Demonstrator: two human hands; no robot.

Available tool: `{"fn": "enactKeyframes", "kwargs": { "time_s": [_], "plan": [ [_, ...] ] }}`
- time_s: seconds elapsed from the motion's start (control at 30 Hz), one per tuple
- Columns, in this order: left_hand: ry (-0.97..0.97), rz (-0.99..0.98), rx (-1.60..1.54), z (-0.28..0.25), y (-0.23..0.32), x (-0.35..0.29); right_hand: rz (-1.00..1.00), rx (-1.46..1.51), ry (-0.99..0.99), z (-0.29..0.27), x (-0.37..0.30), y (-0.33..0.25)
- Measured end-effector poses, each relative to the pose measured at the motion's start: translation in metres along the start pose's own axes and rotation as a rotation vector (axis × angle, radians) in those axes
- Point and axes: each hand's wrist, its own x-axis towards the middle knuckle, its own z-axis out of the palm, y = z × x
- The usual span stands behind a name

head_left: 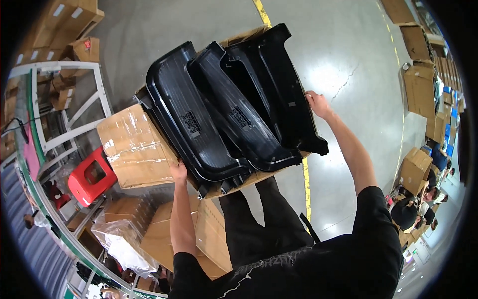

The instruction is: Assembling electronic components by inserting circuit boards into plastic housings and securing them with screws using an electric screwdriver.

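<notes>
In front of me is a cardboard box with large black moulded plastic panels packed at a slant inside it, some rising past its rim. Two of the panels bear dark square code patches. A taped cardboard flap spreads out on the left side. My left hand is closed on the near left edge of the box, beside this flap. On the right side, my right hand grips the edge next to the rightmost black panel; its fingertips are partly hidden.
Left of the box are a red plastic stool-like piece, a white metal frame and more cartons. A yellow line runs along the grey floor. Stacked cartons and several people are far right.
</notes>
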Motion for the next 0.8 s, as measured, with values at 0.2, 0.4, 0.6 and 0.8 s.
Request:
{"fn": "enactKeyframes", "kwargs": {
  "time_s": [0.2, 0.4, 0.6, 0.8],
  "plan": [
    [0.059, -0.046, -0.03, 0.001, 0.019, 0.004, -0.023, -0.155, -0.008, -0.015, 0.017, -0.017],
    [0.064, -0.164, -0.022, 0.015, 0.011, 0.017, 0.197, -0.291, -0.021, 0.022, 0.055, 0.01],
    [-0.038, -0.062, 0.112, -0.001, -0.004, 0.024, 0.086, -0.456, -0.004, 0.01, 0.041, -0.025],
    [0.001, -0.071, 0.184, 0.0, 0.011, 0.03, -0.047, -0.3, -0.148, 0.014, 0.048, -0.003]
  ]
}}
